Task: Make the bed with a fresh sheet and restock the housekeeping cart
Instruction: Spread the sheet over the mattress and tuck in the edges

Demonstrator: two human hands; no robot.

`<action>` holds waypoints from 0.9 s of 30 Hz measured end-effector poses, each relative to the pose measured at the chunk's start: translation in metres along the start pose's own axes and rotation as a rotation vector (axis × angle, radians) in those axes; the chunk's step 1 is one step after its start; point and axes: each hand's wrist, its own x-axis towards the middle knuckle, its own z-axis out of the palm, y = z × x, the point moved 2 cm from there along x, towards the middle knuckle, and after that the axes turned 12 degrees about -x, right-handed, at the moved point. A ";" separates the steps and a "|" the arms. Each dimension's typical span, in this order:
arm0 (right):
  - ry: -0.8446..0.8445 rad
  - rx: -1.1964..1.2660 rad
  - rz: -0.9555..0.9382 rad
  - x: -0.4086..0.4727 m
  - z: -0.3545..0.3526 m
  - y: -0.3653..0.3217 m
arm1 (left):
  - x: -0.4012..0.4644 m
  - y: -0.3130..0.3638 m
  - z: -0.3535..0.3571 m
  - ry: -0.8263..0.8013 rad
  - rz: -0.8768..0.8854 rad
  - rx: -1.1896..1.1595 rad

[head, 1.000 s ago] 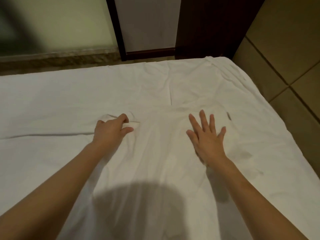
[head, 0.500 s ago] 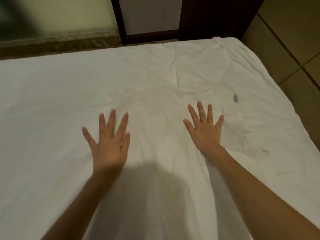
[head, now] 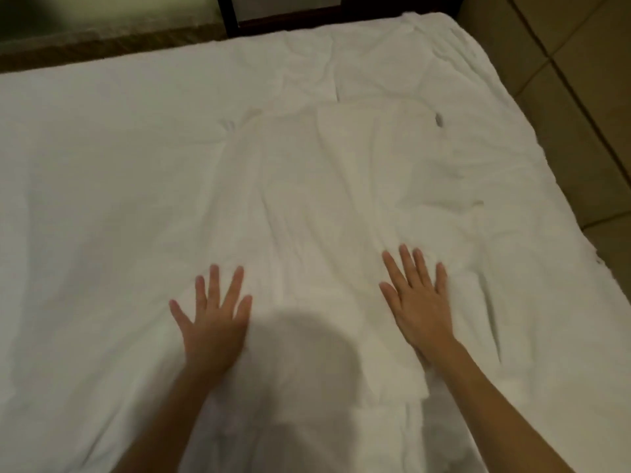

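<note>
1. White sheet (head: 307,186) covers the bed and fills most of the head view, from the 9 o'clock edge across to the 3 o'clock side; creases gather through the centre and toward 1 o'clock.
2. Left hand (head: 213,319) at about 7 o'clock of centre: palm down, flat on the sheet, fingers straight and spread, gripping nothing.
3. Right hand (head: 418,302) at about 5 o'clock of centre: palm down, flat on the sheet, fingers straight and close together, thumb out toward the left hand, gripping nothing.
4. Hands well apart; a rumpled strip of sheet lies between them, and a rounded shadow (head: 300,370) falls on the sheet between the forearms at 6 o'clock.
5. Small dark mark (head: 438,119) on the sheet at 1 o'clock; blurred, cannot tell what it is.
6. Tan tiled floor (head: 580,97) along the bed's 3 o'clock side.
7. Dark frame (head: 230,15) beyond the far edge at 12 o'clock.
8. Frame is motion-blurred; fine fabric detail not readable.
</note>
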 end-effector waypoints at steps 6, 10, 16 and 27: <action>-0.006 0.094 0.019 -0.059 -0.002 0.013 | -0.052 0.086 0.011 0.065 0.084 -0.308; 0.199 0.257 0.154 -0.139 0.015 0.064 | -0.117 0.139 0.046 0.161 0.309 -0.432; 0.179 0.930 0.450 -0.162 0.014 0.109 | -0.179 0.177 0.091 0.141 0.328 -0.807; 0.228 1.296 0.499 -0.148 -0.001 0.124 | -0.185 0.244 0.119 -0.095 -0.330 -1.583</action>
